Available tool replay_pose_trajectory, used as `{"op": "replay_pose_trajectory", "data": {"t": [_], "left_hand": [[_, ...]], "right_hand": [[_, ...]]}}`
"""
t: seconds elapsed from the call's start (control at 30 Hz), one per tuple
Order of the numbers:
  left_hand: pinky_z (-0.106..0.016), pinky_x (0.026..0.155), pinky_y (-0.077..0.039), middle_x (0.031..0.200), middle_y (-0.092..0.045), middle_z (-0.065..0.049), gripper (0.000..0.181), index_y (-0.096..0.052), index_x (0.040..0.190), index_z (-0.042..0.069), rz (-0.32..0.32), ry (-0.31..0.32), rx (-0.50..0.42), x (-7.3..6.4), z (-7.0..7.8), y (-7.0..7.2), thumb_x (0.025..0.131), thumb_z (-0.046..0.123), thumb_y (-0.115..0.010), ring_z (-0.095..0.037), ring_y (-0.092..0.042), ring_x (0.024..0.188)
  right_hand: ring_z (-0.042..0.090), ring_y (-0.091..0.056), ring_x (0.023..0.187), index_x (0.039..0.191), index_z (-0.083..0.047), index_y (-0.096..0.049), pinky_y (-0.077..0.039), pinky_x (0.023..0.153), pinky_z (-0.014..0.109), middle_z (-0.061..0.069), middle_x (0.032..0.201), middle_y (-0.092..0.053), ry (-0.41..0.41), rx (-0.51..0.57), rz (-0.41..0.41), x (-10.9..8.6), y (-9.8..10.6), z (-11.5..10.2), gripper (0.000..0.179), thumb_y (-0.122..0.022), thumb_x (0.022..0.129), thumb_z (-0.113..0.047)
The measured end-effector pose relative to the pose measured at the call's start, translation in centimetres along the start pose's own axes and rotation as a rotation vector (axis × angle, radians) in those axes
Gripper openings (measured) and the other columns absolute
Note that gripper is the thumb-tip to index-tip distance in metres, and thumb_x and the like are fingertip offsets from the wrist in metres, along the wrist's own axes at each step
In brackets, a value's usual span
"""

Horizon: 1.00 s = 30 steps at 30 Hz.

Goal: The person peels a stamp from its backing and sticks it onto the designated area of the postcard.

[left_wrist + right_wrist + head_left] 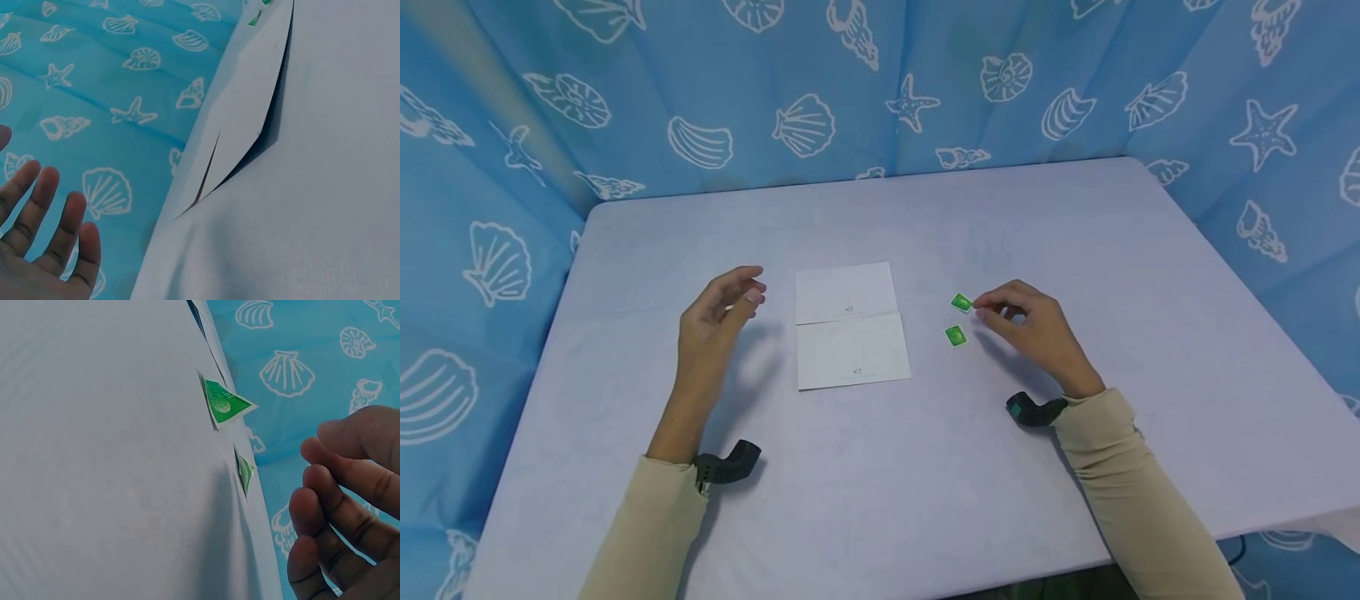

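Observation:
Two small green stamps with white borders lie on the table, the far stamp (962,302) and the near stamp (956,336). My right hand (1026,321) hovers just right of the far one, thumb and forefinger close together. In the right wrist view, a gap separates this hand (350,500) from both stamps, and nothing shows between its fingers. Left of the stamps lie two white envelope-like paper rectangles, a far one (846,287) and a near one (853,354), edges meeting. My left hand (718,321) is held above the table to their left, fingers loosely bent around nothing.
A white cloth covers the table (850,467). Blue curtains (737,92) with shell prints stand behind it and along both sides. Each wrist carries a black camera, the left camera (730,462) and the right camera (1033,410).

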<state>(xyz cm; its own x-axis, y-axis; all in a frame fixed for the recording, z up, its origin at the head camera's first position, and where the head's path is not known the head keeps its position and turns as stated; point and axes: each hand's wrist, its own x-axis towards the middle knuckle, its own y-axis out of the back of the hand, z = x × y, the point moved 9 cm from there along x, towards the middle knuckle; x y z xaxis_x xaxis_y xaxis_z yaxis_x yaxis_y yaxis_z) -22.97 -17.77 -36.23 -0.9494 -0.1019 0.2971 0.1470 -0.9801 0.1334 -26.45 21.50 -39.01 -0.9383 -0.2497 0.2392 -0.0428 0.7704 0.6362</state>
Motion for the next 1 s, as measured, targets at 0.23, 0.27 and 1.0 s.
{"op": "replay_pose_trajectory", "data": {"t": [0.23, 0.27, 1.0], "left_hand": [[-0.029, 0.096, -0.049, 0.114, -0.065, -0.009, 0.032, -0.065, 0.131, 0.014, -0.028, -0.010, -0.002, -0.2, -0.1, -0.5, 0.100, 0.024, -0.064, -0.019, -0.061, 0.108], [-0.029, 0.096, -0.049, 0.114, -0.066, -0.009, 0.032, -0.065, 0.131, 0.014, -0.029, -0.014, 0.006, -0.2, -0.1, -0.6, 0.100, 0.024, -0.064, -0.019, -0.061, 0.108], [-0.033, 0.095, -0.044, 0.115, -0.065, -0.003, 0.031, -0.066, 0.130, 0.016, -0.100, -0.039, 0.098, -0.7, 0.3, -2.2, 0.099, 0.024, -0.065, -0.014, -0.058, 0.108]], "right_hand": [[0.013, -0.058, 0.091, 0.108, -0.012, -0.076, -0.047, 0.078, 0.024, -0.002, 0.102, -0.066, 0.012, 0.005, 0.002, -0.1, 0.0, -0.1, 0.015, -0.070, 0.096, -0.021], [0.013, -0.058, 0.091, 0.108, -0.012, -0.076, -0.047, 0.078, 0.024, -0.002, 0.102, -0.066, 0.012, 0.005, 0.000, -0.1, 0.0, -0.1, 0.015, -0.070, 0.096, -0.021], [0.012, -0.059, 0.089, 0.106, -0.011, -0.076, -0.048, 0.077, 0.023, -0.003, 0.099, -0.067, 0.040, 0.011, -0.026, -0.4, -0.9, -0.6, 0.015, -0.072, 0.095, -0.019]]}}
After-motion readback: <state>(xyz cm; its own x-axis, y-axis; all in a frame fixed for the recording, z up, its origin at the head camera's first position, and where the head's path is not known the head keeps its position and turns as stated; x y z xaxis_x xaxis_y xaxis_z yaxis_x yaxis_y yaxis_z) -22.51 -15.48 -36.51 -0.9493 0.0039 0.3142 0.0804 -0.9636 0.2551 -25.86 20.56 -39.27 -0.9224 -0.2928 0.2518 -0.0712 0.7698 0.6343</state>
